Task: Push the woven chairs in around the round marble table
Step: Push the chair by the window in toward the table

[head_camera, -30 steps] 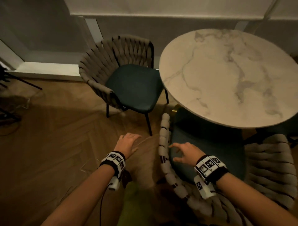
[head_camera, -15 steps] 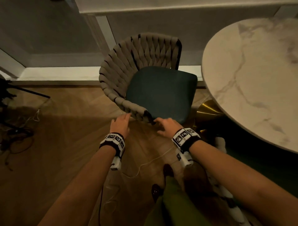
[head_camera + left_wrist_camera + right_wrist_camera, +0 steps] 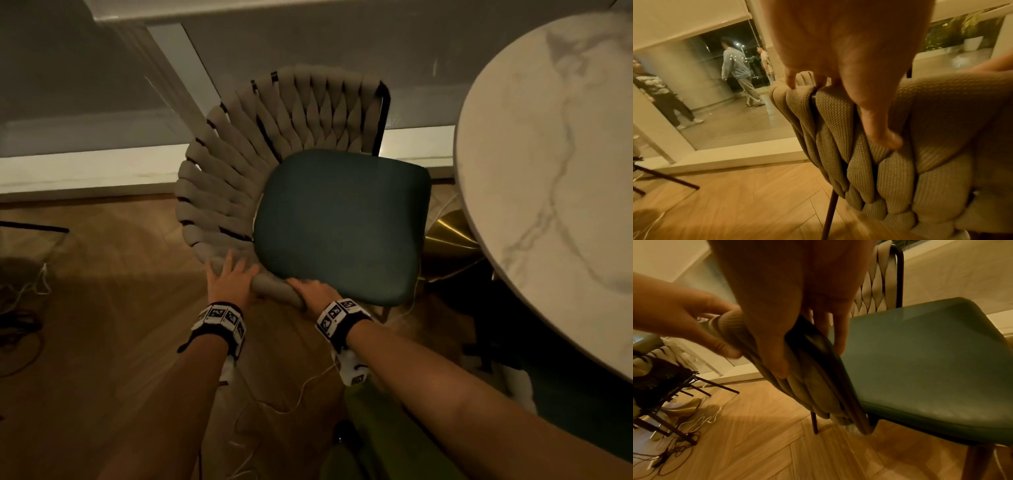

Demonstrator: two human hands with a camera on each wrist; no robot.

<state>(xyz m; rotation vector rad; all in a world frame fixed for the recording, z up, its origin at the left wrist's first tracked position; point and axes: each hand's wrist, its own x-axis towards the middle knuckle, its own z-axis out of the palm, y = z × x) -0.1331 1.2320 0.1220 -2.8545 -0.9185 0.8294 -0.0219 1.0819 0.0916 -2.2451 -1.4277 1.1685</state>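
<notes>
Head view: both hands (image 3: pixel 230 278) grip the woven chair's (image 3: pixel 239 178) armrest.

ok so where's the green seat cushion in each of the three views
Head: green seat cushion at centre, beyond both hands.
Left wrist: not in it; only the woven chair back shows.
Right wrist: fills the right half.
Shared landmark: the woven chair back.

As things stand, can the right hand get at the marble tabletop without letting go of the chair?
Probably not. The right hand grips the woven chair at its near armrest end, and the green seat lies between it and the marble table, so it would have to release first.
</notes>
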